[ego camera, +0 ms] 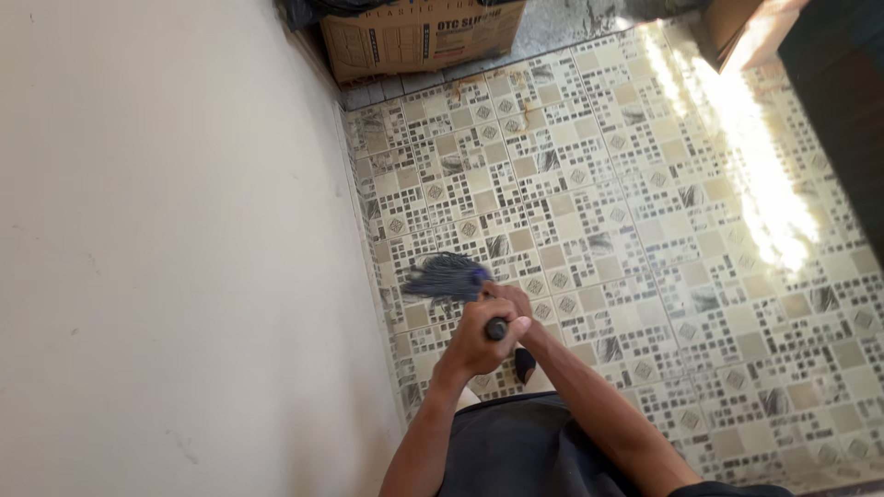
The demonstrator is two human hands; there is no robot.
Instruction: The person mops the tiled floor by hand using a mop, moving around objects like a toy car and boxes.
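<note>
Firmly within both hands' fingers (479, 324): mop handle (497, 329).

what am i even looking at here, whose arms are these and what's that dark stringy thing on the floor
This is one picture from a camera worn on a person's head, looking straight down, so the two arms coming up from the bottom edge are the wearer's own. There is no machine. Both hands grip a mop handle: the left hand wraps its near end, and the right hand holds it just beyond. The stringy thing is the mop head, dark blue-grey strands resting on the patterned tile floor close to a plain pale wall. At the top stands a cardboard box, and bright sunlight glares on the tiles at the right.
</note>
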